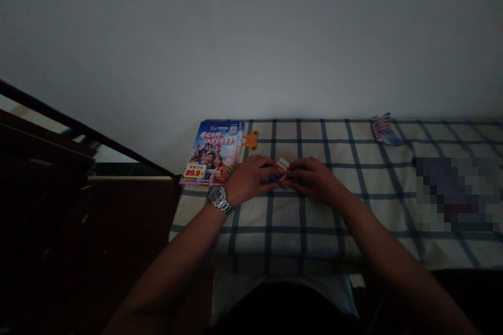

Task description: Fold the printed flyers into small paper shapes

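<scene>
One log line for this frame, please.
left hand: pinching small folded paper | right hand: pinching same paper | surface: checked cloth | nearby: flyer left of hands, orange paper shape beside it

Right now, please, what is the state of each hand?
Left hand: closed, pinching the small folded paper.
Right hand: closed, pinching the same paper from the other side.

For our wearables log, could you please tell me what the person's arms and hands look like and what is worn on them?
Both forearms are bare, with no sleeves in view. The left hand and right hand wear no gloves. A silver metal watch with a link bracelet sits on the left wrist.
</scene>
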`<state>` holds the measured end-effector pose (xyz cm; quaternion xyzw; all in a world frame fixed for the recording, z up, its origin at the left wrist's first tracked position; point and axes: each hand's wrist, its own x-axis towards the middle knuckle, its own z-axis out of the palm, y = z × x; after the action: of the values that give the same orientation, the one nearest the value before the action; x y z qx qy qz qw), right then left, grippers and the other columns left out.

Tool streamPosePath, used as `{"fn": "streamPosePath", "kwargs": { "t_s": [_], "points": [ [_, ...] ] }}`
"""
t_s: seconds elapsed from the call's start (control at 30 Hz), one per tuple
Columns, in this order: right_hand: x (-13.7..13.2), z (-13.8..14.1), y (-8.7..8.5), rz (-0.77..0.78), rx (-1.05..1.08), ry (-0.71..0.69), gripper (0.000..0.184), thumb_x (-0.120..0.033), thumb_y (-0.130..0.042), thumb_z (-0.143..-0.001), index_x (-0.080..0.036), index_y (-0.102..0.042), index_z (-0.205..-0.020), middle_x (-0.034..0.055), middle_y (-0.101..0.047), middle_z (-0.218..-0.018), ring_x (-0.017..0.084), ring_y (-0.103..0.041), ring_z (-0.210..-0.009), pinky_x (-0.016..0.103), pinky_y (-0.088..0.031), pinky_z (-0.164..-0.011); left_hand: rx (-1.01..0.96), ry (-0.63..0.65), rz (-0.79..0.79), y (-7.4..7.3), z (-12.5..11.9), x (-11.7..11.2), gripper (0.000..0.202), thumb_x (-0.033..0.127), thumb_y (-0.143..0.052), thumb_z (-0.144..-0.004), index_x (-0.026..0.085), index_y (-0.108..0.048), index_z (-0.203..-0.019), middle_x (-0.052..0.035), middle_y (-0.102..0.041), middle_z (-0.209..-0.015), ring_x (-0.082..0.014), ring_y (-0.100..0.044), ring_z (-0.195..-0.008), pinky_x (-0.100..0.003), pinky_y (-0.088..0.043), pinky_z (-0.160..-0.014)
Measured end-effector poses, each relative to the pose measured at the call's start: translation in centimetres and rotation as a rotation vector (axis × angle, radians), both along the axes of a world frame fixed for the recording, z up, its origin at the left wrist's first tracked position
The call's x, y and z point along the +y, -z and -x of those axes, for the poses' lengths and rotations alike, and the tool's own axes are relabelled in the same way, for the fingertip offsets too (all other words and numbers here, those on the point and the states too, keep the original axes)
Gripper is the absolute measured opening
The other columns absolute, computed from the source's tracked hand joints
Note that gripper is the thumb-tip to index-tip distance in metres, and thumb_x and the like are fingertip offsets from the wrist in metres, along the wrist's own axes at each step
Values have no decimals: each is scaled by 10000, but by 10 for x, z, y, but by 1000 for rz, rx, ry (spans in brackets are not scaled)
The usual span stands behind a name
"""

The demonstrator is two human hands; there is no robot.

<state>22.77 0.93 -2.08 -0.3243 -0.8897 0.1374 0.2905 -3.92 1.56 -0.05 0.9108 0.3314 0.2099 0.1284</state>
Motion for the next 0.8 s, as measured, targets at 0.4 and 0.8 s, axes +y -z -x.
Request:
{"fn": "streamPosePath", "kwargs": {
  "t_s": [0.4, 0.8],
  "points": [
    [-1, 1, -2, 40, 30, -11, 175, -329, -662, -960, -249, -749, -1088, 98, -711, -1149, 234, -685, -1027, 406, -580, -908, -19, 48, -4, 6, 1, 1, 212, 368, -628, -981, 268, -702, -1152, -31, -671, -1236, -205, -611, -1131, -382, -498, -979],
    [-1, 1, 1, 104, 16, 62, 165, -270, -589, -992, -228, -716, -1089, 106, -710, -1109, 237, -680, -1012, 403, -570, -914, 13, -27, -21, 0, -2, -1, 217, 384, -617, -982, 233, -700, -1113, -45, -683, -1122, -211, -629, -1017, -381, -487, -903]
  ]
}}
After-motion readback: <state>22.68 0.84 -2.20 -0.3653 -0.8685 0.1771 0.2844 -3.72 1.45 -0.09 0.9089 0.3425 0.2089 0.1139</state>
